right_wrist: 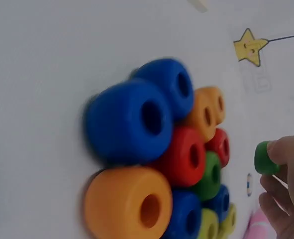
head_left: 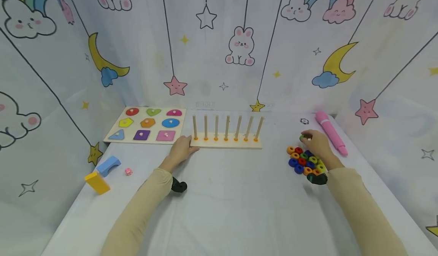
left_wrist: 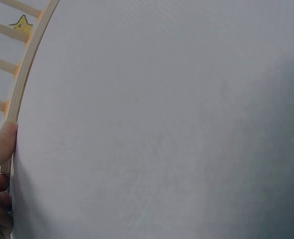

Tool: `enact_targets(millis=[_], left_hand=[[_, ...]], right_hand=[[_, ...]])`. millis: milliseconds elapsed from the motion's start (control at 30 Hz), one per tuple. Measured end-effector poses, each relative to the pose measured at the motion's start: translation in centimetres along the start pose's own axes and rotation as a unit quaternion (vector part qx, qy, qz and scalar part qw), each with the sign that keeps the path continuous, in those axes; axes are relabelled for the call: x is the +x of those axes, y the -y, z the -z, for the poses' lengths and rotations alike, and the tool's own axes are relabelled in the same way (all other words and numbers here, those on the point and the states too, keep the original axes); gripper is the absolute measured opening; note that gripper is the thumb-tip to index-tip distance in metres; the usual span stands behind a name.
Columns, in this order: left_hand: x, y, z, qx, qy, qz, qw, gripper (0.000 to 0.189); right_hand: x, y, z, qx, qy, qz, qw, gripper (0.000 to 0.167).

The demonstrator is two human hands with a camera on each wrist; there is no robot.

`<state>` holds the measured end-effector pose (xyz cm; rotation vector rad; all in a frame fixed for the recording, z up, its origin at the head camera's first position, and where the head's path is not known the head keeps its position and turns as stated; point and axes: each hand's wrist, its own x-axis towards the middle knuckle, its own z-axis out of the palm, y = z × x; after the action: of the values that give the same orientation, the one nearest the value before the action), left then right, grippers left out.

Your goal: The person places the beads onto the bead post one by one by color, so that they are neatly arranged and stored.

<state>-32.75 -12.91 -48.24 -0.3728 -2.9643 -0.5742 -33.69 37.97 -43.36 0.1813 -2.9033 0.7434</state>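
A wooden peg board (head_left: 226, 144) with several upright pegs stands at the back middle. My left hand (head_left: 179, 150) grips its left end; the left wrist view shows the thumb (left_wrist: 3, 142) against the board's front edge and the other fingers curled at the end. Between thumb and fingers, my right hand (head_left: 319, 143) pinches a green bead (right_wrist: 264, 158), held above the far side of a bead cluster. That cluster lies on the table at the right, with blue beads (right_wrist: 129, 122), orange beads (right_wrist: 122, 201), red, green and yellow ones, their holes showing.
A shape puzzle board (head_left: 157, 129) lies left of the peg board. Nearer on the left are a blue arch block (head_left: 108, 165), a yellow block (head_left: 97, 183) and a small pink die-like piece (head_left: 128, 171). A pink pen-shaped object (head_left: 331, 132) lies beyond my right hand.
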Motion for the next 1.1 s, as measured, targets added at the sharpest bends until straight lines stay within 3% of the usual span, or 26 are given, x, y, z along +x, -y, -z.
enact_targets(millis=[67, 233, 333, 567, 667, 867, 1100], left_hand=[[0.1, -0.2, 0.1, 0.008, 0.002, -0.001, 1.0, 0.056], [0.2, -0.1, 0.3, 0.011, -0.004, -0.001, 0.9999, 0.041], [0.3, 0.0, 0.4, 0.018, -0.009, 0.005, 0.9998, 0.044], [0.5, -0.6, 0.3, 0.096, -0.002, 0.038, 0.9947, 0.05], [0.5, -1.0, 0.2, 0.098, 0.003, 0.044, 0.9942, 0.052], [0.4, -1.7, -0.1, 0.077, -0.016, 0.045, 0.9959, 0.051], [0.4, -1.5, 0.0, 0.078, -0.008, 0.044, 0.996, 0.05]], right_hand=[[0.2, 0.7, 0.3, 0.005, -0.004, 0.003, 1.0, 0.031], [1.3, 2.7, 0.7, 0.038, -0.008, 0.003, 0.9992, 0.034], [2.4, 4.4, 0.9, 0.057, -0.013, 0.011, 0.9982, 0.036], [5.2, 10.3, 0.9, 0.101, -0.052, 0.06, 0.9917, 0.031], [6.1, 13.1, 0.3, 0.125, -0.061, 0.092, 0.986, 0.028], [7.0, 18.5, -0.9, 0.157, -0.042, 0.141, 0.9767, 0.026], [8.0, 23.0, -3.4, 0.164, 0.002, 0.19, 0.9679, 0.024]])
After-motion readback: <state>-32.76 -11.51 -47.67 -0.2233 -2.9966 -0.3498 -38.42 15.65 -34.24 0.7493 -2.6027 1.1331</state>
